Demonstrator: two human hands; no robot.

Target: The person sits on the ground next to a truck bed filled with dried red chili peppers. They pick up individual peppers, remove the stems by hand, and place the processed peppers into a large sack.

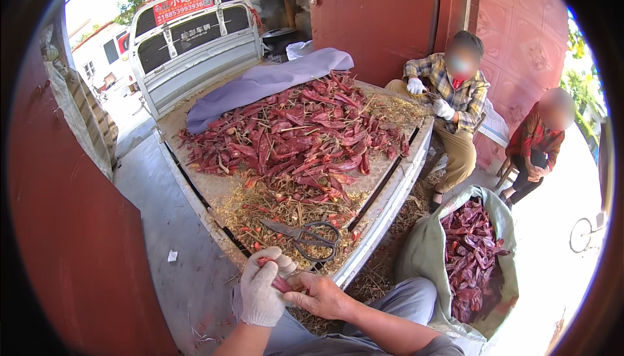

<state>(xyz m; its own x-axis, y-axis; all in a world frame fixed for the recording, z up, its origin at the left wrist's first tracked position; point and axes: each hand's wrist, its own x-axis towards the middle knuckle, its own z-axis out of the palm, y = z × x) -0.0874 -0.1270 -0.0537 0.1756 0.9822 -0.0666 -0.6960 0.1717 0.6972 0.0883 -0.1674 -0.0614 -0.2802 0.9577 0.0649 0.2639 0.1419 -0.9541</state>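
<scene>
My left hand (264, 290), in a whitish knit glove, grips a dried red chili pepper (281, 284) near the front corner of the truck bed. Bare, my right hand (319, 293) pinches the lower end of the same pepper. Just beyond my hands a pair of dark metal scissors (317, 241) lies on stems and seeds, blades towards the left. A large heap of dried red chilies (292, 136) covers the middle of the bed, with a purple-grey cloth (273, 80) over its far edge.
Right of my knee stands a green woven sack (424, 253) holding dried chilies (470, 258). At the bed's right side a person in a plaid shirt (465, 98) sits with gloved hands; another person (534, 136) sits farther right. The truck bed's metal edge (385, 232) runs beside the sack. A red door panel (73, 219) is at left.
</scene>
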